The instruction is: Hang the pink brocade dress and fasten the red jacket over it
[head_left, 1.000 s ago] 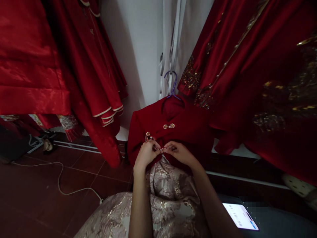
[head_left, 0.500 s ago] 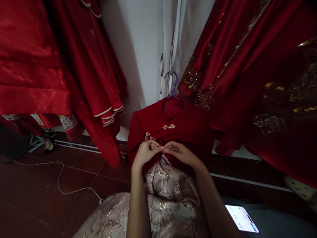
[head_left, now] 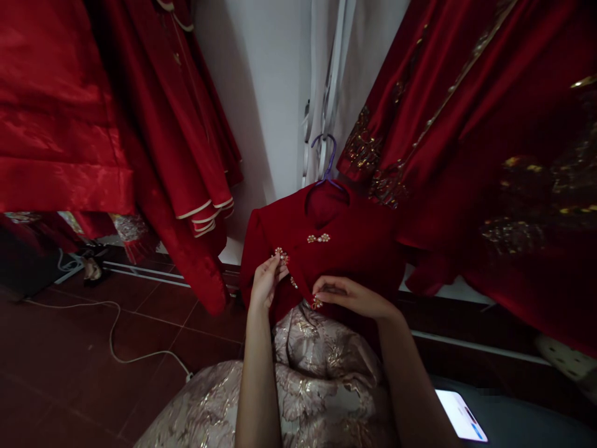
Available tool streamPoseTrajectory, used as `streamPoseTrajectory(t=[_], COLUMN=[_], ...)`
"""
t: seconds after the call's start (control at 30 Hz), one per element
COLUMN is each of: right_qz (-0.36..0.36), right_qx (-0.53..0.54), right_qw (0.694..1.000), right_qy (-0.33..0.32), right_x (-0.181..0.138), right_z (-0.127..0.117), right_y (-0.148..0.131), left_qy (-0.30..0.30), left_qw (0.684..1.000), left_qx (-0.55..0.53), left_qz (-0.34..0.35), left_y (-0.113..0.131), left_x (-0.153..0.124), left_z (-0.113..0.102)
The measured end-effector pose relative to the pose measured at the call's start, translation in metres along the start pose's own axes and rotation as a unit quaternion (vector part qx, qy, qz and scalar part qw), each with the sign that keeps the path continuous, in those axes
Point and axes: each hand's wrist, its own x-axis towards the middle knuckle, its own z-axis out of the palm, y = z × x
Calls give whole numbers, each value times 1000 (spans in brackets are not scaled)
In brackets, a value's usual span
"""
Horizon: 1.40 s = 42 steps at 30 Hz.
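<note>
A dark red jacket (head_left: 364, 227) hangs in front of me on a purple hanger (head_left: 329, 163). High on its front a gold and pearl clasp (head_left: 319, 238) lies across the opening. My left hand (head_left: 267, 283) pinches a jewelled ornament (head_left: 282, 256) on the left part of the jacket. Lower down, my right hand (head_left: 349, 297) has its fingers closed at the jacket's front edge, beside a small jewelled fastener (head_left: 317, 303). Another small ornament (head_left: 293, 282) shows between my hands. Below the jacket lies silvery patterned brocade (head_left: 321, 339).
Red garments (head_left: 177, 118) hang at the left, and red ones with gold beading (head_left: 466, 124) hang at the right. A lit phone (head_left: 461, 415) lies at lower right on a grey surface. A pale cable (head_left: 114, 339) runs over the tiled floor.
My hands were together at the jacket's front and have come apart. My left hand has moved left and up to the ornament. My right hand has shifted slightly right and down.
</note>
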Motion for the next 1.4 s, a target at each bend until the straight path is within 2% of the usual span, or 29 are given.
streamPoseTrajectory(t=[0.13, 0.43, 0.83, 0.93, 1.0, 1.07, 1.1, 1.13, 1.23, 1.33, 1.4], right_qz=[-12, -22, -14, -8, -2, 4, 7, 9, 12, 21, 30], right_qx=[7, 12, -7, -4, 1, 9, 13, 17, 25, 28, 29], right_qw=[1000, 999, 998, 998, 997, 996, 996, 995, 994, 993, 992], right_qy=[-12, -32, -54, -63, -76, -87, -91, -94, -101, -110, -117], right_x=[0, 1, 1, 0, -2, -4, -5, -6, -10, -14, -16], right_z=[1, 2, 1, -1, -2, -3, -3, -3, -4, -7, -9], right_y=[0, 0, -1, -1, -2, -3, -3, -4, -5, -4, -3], left_qy=[-14, 45, 50, 73, 134, 164, 146, 102, -39, -95, -116], left_qw=[1000, 994, 992, 978, 940, 870, 832, 797, 690, 589, 537], left_qx=[14, 91, 108, 177, 276, 388, 439, 484, 595, 677, 712], left_qz=[10, 26, 51, 78, 150, 256, 306, 346, 410, 431, 437], left_y=[0, 0, -2, -4, 0, 8, 14, 21, 39, 50, 54], left_x=[0, 1, 1, 2, 0, -4, -7, -8, -7, 1, 7], left_z=[0, 6, 6, 4, 7, 16, 24, 33, 60, 79, 84])
